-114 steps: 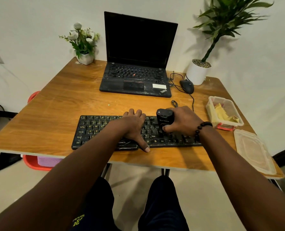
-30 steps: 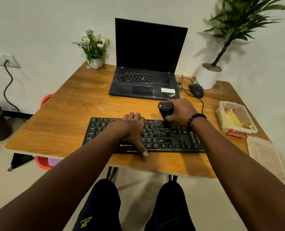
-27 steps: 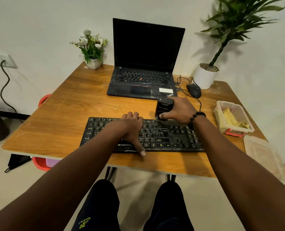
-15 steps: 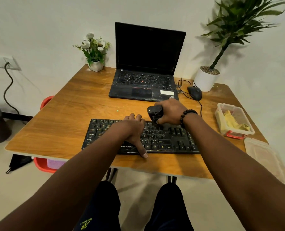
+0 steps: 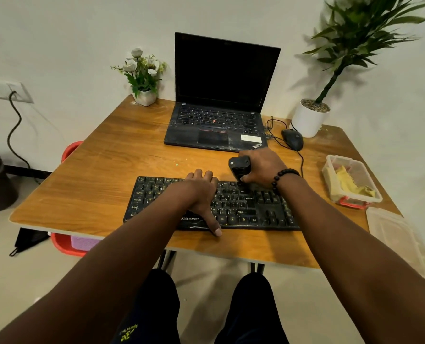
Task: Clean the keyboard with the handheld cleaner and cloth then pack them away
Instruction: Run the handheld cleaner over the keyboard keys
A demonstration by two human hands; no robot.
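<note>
A black keyboard (image 5: 253, 207) lies along the front of the wooden table (image 5: 102, 180). My left hand (image 5: 201, 194) rests flat on its middle keys, fingers spread, thumb on the front edge, pinning it down. My right hand (image 5: 263, 167) grips a small black handheld cleaner (image 5: 239, 167), held upright with its lower end on the top key row, right of centre. A yellow cloth (image 5: 350, 182) lies crumpled in an open clear plastic box (image 5: 330, 165) at the table's right side.
An open black laptop (image 5: 218, 120) stands behind the keyboard, with a wired mouse (image 5: 293, 139) to its right. A white potted plant (image 5: 309, 117) and a small flower pot (image 5: 144, 96) stand at the back. The box's clear lid (image 5: 400, 242) lies at the front right corner.
My right hand has slid the cleaner along the top key row, first left toward my left hand, then slightly back right. My left hand has stayed put on the keyboard.
</note>
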